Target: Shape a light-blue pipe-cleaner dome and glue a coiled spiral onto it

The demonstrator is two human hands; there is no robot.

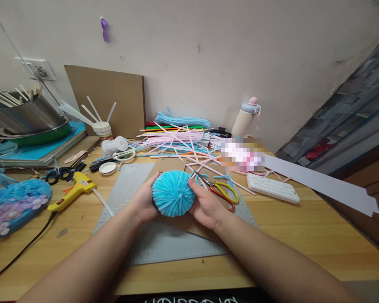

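One wooden counter (290, 242): we are seeing it bearing all the items below. One grey gridded cutting mat (177, 250), lying flat on the counter. One piece of brown cardboard (189, 228), overlapping the mat. Two bare hands, meeting no tool: the left grip (146, 203) is cupping one side, the right grip (207, 207) the other, both curved around a single item, neither being nearer, since both are touching it. One blue ribbed ball (173, 194), sitting between the palms, over the mat and cardboard; whether it is resting on them we are unable to tell. We are finding no clear long axis, its outline appearing nearly round. Its bright blue, fuzzy-looking strands are radiating from a gathered point, right of middle, facing us. Its underside is staying out of sight. One right thumb (194, 185), pressing the ball's upper right edge; the left is bordering the upper left.
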